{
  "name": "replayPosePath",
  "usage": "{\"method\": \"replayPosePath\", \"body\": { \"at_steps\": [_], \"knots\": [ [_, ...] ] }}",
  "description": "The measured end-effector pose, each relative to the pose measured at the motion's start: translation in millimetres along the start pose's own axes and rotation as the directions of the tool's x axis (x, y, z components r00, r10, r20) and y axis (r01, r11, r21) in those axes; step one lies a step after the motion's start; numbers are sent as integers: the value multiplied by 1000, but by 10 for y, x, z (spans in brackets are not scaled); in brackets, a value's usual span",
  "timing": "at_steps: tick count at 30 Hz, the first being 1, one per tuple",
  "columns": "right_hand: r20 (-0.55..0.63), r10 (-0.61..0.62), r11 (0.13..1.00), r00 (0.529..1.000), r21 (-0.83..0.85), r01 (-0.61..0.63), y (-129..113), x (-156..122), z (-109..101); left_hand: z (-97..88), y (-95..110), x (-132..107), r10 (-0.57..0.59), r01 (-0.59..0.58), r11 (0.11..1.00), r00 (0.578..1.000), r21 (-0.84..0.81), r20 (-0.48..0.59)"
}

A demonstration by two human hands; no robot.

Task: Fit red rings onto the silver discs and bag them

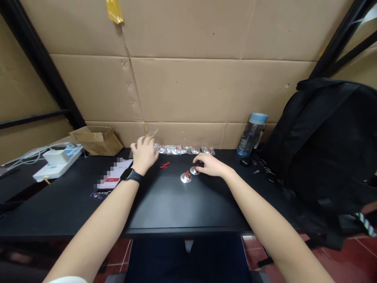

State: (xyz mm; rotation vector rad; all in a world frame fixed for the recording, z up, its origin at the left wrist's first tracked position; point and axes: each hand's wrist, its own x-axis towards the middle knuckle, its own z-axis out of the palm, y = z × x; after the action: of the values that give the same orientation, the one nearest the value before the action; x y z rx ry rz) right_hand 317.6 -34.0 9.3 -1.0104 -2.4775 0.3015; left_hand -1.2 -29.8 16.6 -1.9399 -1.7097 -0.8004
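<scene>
Near the back edge of the desk, my left hand (144, 153) has its fingers bent and apart, slightly blurred. A pale, smeared shape (153, 133) shows just above its fingertips; I cannot make out what it is. At the middle of the desk, my right hand (210, 165) has its thumb and fingers at the red loop of a small silver finger cymbal (193, 171). A second finger cymbal (186, 178) with a red loop lies just to the left and nearer to me. Between my hands lies a loose red cord (165, 165).
Several finger cymbals in clear bags (176, 150) line the back edge. On the left are a phone-like screen (116, 175), a brown paper box (101, 141) and a white power strip (59, 163). On the right stand a water bottle (250, 135), keys (262, 167) and a black backpack (326, 149).
</scene>
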Motion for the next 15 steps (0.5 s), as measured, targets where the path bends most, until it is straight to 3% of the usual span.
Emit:
{"method": "replayPosePath", "body": {
  "at_steps": [3,6,10,13,15],
  "knots": [
    [67,1,1000,998,5,-2,47,-6,-7,66,313,-60,315,-305,944,946,-127,70],
    [93,-9,1000,996,17,7,52,-8,-11,164,555,-146,474,-444,871,872,-211,121],
    [113,-1,1000,994,9,0,46,-8,-1,182,677,-208,547,-488,819,823,-301,152],
    [110,19,1000,994,-15,-17,47,-5,30,75,689,-201,563,-463,789,808,-404,175],
    [104,23,998,994,-52,-17,42,-1,53,-3,698,-199,613,-465,741,763,-485,205]
  ]
}}
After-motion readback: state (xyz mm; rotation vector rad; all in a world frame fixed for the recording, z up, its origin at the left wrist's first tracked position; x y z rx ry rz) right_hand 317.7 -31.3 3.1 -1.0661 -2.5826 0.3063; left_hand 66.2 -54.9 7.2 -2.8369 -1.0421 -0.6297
